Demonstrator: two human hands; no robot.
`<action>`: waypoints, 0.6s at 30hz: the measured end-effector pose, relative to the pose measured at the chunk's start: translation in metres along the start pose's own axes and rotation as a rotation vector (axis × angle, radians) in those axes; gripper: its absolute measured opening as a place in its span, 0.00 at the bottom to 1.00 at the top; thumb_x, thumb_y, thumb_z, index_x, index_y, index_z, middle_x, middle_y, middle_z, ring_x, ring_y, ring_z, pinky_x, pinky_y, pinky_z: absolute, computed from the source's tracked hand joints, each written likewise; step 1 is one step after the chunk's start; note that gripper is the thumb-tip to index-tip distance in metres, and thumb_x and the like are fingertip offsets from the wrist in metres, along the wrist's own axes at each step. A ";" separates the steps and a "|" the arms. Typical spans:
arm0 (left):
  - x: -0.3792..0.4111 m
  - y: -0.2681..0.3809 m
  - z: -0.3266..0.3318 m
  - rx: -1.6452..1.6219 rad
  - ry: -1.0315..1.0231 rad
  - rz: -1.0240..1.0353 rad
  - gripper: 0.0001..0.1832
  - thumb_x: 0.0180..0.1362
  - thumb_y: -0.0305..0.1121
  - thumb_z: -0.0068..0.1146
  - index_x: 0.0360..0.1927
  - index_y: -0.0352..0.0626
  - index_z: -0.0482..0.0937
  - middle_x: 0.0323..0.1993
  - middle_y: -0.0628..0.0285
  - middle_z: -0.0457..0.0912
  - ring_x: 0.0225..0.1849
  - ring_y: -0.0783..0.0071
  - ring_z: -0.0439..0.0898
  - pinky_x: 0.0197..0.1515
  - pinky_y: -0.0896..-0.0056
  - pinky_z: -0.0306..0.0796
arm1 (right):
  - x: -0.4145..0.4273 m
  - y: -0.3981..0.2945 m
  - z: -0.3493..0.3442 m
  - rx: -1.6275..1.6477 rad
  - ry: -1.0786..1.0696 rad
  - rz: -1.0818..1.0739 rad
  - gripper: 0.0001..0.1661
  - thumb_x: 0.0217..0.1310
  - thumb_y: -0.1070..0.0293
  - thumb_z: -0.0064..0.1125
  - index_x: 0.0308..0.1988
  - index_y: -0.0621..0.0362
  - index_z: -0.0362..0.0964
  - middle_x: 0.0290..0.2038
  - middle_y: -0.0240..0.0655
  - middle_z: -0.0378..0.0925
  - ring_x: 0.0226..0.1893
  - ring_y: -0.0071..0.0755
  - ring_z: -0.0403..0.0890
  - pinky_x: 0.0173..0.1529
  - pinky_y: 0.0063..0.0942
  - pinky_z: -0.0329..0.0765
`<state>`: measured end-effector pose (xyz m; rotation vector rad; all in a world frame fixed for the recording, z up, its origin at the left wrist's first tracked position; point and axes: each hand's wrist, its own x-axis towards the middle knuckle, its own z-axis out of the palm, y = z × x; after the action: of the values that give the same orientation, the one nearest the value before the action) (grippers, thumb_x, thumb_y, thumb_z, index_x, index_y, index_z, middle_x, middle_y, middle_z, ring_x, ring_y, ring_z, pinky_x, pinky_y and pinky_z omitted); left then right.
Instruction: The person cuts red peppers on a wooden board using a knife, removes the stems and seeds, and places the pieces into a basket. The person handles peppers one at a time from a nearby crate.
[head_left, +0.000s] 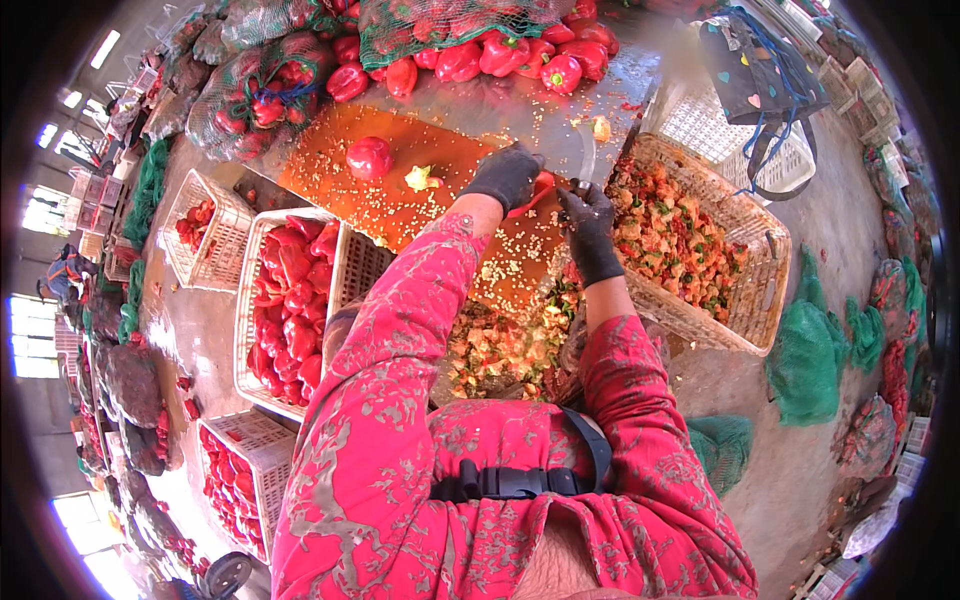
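My left hand (501, 178), in a dark glove, is over the orange board (442, 157) and grips a red bell pepper piece (536, 196), mostly hidden behind the fingers. To its right, my gloved right hand (589, 229) holds what looks like a knife (587, 154), its pale blade pointing away from me. A whole red bell pepper (370, 157) lies on the board's left part. Beside it is a cut-out pepper core (422, 178) with a green stem. Loose seeds are scattered across the board and around both hands.
Mesh-bagged peppers (465, 30) lie along the table's far side. Left of me stands a crate of red peppers (292, 300); at right, a crate (705, 300) holds cores and scraps. More scraps (502, 345) are heaped before my waist. A dark bag (757, 67) sits upper right.
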<state>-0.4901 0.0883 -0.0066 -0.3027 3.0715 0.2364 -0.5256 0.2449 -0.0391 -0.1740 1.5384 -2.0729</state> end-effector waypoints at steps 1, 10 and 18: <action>-0.002 0.003 -0.002 0.000 -0.025 -0.079 0.17 0.46 0.33 0.52 0.42 0.45 0.74 0.45 0.47 0.74 0.47 0.49 0.74 0.45 0.52 0.70 | 0.000 0.003 -0.002 -0.078 -0.008 -0.055 0.08 0.51 0.73 0.60 0.30 0.56 0.67 0.22 0.22 0.67 0.22 0.14 0.64 0.25 0.17 0.63; -0.035 0.000 0.038 -0.385 0.260 -0.600 0.15 0.46 0.37 0.46 0.37 0.42 0.75 0.39 0.45 0.77 0.43 0.47 0.76 0.45 0.53 0.69 | -0.025 0.029 0.017 -0.780 -0.082 -0.518 0.23 0.45 0.62 0.65 0.39 0.61 0.68 0.28 0.40 0.74 0.29 0.38 0.76 0.36 0.32 0.72; -0.047 0.007 0.056 -0.567 0.472 -0.556 0.16 0.47 0.42 0.53 0.36 0.43 0.76 0.32 0.50 0.80 0.37 0.49 0.78 0.39 0.57 0.72 | -0.007 0.039 0.011 -0.877 -0.009 -0.540 0.26 0.46 0.60 0.60 0.42 0.64 0.64 0.36 0.49 0.72 0.37 0.54 0.75 0.39 0.43 0.72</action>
<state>-0.4435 0.1128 -0.0581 -1.3776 3.0881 1.1366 -0.5016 0.2314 -0.0692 -1.0020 2.5001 -1.5600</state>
